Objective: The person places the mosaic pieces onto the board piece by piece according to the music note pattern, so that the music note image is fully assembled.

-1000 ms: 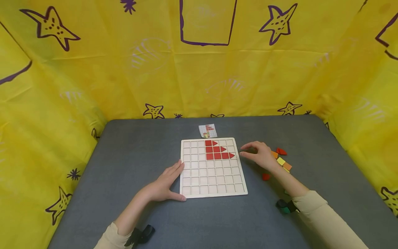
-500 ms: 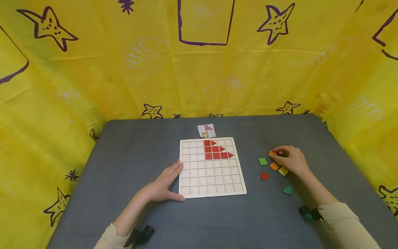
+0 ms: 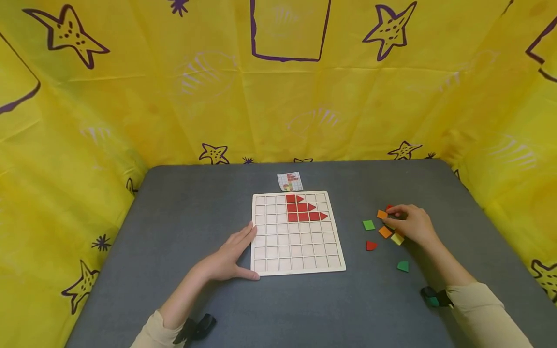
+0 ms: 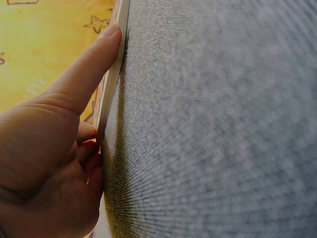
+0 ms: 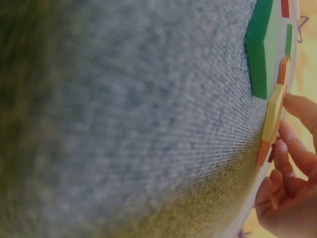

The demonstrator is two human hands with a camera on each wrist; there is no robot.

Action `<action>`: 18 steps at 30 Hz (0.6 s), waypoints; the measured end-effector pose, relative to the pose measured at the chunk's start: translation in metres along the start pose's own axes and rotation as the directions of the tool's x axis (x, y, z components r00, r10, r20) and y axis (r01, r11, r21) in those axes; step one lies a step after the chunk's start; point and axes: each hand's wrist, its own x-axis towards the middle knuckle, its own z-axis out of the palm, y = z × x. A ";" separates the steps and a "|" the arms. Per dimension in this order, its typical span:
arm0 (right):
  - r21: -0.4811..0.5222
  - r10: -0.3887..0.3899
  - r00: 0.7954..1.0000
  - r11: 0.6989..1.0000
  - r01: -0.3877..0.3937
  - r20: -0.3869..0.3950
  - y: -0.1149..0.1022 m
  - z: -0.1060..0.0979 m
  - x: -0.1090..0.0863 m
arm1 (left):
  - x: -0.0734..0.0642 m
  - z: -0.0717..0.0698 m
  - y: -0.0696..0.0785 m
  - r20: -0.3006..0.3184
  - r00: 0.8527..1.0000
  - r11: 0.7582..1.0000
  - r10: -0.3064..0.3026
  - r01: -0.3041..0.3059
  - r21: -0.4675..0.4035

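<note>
A pale wooden grid board [image 3: 299,246] lies on the table, with three rows of red tiles [image 3: 298,207] in its upper part, each row ending in a point at the right. My left hand [image 3: 230,253] rests against the board's left edge, fingers extended and thumb at the near corner. My right hand [image 3: 413,226] is over the loose tiles, with thumb and index finger apart. Near those fingertips lie an orange tile [image 3: 382,214] and a partly covered red tile [image 3: 389,208]. A yellow tile [image 5: 273,113] shows beside the fingers in the right wrist view.
A small pattern card [image 3: 290,181] lies beyond the board. Right of the board are a light green tile [image 3: 369,225], a rounded red tile [image 3: 371,246], another orange tile [image 3: 385,232] and a dark green tile [image 3: 403,266]. Yellow cloth [image 3: 278,106] hangs behind the table.
My right hand has moved right from the board's edge to the loose tiles. Its thumb and index finger have since spread a little beside the orange tile. The left hand stays at the board.
</note>
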 end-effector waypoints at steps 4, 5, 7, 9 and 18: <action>-0.013 -0.009 1.000 1.000 0.009 -0.015 0.000 0.002 0.001 | 0.000 0.000 0.000 -0.001 1.000 1.000 0.008 -0.008 0.005; -0.019 -0.016 1.000 1.000 0.016 -0.025 0.001 0.003 0.001 | 0.000 0.000 0.000 0.000 1.000 1.000 0.009 -0.009 0.006; -0.018 -0.032 0.998 0.999 0.031 -0.048 0.000 0.004 0.001 | 0.000 -0.001 0.001 0.001 1.000 1.000 0.011 -0.011 0.010; -0.007 -0.047 0.997 0.999 0.046 -0.067 -0.001 0.005 0.001 | 0.000 -0.001 0.001 0.002 1.000 1.000 0.011 -0.011 0.012; 0.168 0.040 0.999 0.985 -0.038 -0.013 -0.032 0.014 0.002 | 0.000 -0.001 0.001 -0.002 1.000 1.000 0.013 -0.013 0.015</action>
